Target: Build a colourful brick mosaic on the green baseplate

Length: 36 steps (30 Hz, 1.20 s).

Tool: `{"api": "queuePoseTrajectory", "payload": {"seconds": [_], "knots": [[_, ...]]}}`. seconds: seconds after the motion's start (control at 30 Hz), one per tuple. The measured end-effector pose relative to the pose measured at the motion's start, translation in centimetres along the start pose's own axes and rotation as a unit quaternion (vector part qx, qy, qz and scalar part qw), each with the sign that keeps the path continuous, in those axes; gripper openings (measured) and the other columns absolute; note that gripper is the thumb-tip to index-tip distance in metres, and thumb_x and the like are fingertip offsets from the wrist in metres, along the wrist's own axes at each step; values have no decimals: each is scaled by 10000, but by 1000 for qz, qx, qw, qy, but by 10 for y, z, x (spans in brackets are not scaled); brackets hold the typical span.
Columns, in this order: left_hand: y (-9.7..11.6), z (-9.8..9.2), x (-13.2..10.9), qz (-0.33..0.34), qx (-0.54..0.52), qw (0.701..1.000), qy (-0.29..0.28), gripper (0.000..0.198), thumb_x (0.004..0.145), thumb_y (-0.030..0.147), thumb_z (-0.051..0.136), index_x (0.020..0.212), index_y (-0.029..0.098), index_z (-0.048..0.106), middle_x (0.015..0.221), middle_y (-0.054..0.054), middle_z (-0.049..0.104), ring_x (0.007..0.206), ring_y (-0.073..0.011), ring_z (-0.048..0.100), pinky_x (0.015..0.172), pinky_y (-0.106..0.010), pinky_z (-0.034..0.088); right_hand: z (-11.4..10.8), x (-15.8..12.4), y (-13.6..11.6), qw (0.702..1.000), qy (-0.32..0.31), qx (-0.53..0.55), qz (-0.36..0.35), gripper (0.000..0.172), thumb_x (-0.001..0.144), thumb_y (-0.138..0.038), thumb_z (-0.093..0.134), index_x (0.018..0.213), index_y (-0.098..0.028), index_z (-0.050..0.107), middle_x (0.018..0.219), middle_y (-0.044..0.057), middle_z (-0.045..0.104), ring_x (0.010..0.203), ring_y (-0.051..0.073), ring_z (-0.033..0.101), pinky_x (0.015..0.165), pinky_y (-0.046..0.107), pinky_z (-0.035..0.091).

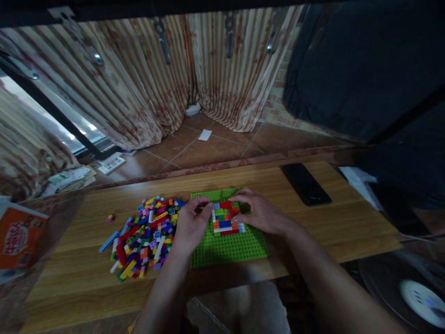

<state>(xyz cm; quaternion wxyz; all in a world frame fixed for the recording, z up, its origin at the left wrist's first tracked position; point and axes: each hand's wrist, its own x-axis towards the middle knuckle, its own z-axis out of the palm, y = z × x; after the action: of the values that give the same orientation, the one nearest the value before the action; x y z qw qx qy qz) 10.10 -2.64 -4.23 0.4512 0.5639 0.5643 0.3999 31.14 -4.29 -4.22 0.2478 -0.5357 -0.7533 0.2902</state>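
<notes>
A green studded baseplate (229, 253) lies on the wooden table, carrying a small multicoloured build of bricks (224, 222) in red, blue, white, orange and green. My left hand (194, 220) is at the build's upper left corner, thumb and forefinger pinched together; whatever is between them is too small to make out. On the opposite side, my right hand (255, 211) curves over the build's right edge, thumb and fingers about a red brick (231, 208). Left of the baseplate a heap of loose bricks (149, 236) in many colours spreads over the table, partly behind my left wrist.
A black smartphone (306, 183) lies on the table (351, 213) to the right. One small brick piece (111, 217) sits apart from the heap. An orange package (21, 236) is at the far left. Striped curtains (139, 83) hang beyond the table, with papers (111, 163) on the floor.
</notes>
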Motion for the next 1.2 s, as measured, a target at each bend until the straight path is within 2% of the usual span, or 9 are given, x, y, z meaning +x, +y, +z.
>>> {"api": "queuePoseTrajectory", "payload": {"seconds": [0.4, 0.53, 0.63, 0.77, 1.0, 1.2], "knots": [[-6, 3, 2, 20, 88, 996, 1, 284, 772, 352, 619, 967, 159, 692, 879, -61, 719, 779, -185, 652, 739, -301, 494, -2, 3, -3, 1000, -4, -20, -16, 442, 716, -362, 776, 1121, -225, 666, 1123, 91, 606, 1065, 260, 561, 951, 472, 423], [-2, 13, -2, 8, 131, 991, 7, 385, 760, 398, 646, 1053, 150, 665, 981, -87, 708, 806, -193, 647, 763, -319, 493, -3, 3, -5, 999, -10, -30, -12, 442, 712, -361, 776, 1114, -212, 667, 1108, 97, 607, 1052, 263, 564, 918, 448, 443], [2, 24, -5, 7, 191, 981, 19, 468, 738, 413, 674, 1117, 140, 641, 1080, -121, 685, 919, -229, 645, 837, -354, 484, -3, 3, -5, 999, -14, -38, -15, 427, 732, -343, 758, 1127, -214, 661, 1106, 96, 609, 1052, 264, 559, 922, 452, 438], [7, 32, -5, -3, 251, 968, 29, 515, 730, 423, 682, 1152, 132, 626, 1116, -136, 673, 1020, -258, 629, 901, -373, 466, -3, 3, -3, 998, -21, -47, -27, 432, 767, -316, 723, 1176, -202, 641, 1104, 100, 612, 1058, 258, 555, 936, 447, 428], [9, 30, -6, -16, 254, 967, -1, 498, 739, 418, 673, 1152, 145, 625, 1093, -123, 688, 1023, -261, 630, 884, -370, 473, -4, 4, -2, 997, -39, -53, -29, 449, 773, -326, 720, 1192, -188, 640, 1124, 116, 609, 1061, 257, 555, 941, 439, 432], [11, 32, -6, -27, 232, 972, 9, 478, 720, 391, 692, 1128, 147, 640, 1075, -126, 691, 986, -273, 636, 861, -389, 470, -3, 3, -3, 997, -38, -68, -24, 466, 776, -333, 717, 1206, -173, 633, 1138, 125, 607, 1086, 266, 548, 960, 445, 421]]}}
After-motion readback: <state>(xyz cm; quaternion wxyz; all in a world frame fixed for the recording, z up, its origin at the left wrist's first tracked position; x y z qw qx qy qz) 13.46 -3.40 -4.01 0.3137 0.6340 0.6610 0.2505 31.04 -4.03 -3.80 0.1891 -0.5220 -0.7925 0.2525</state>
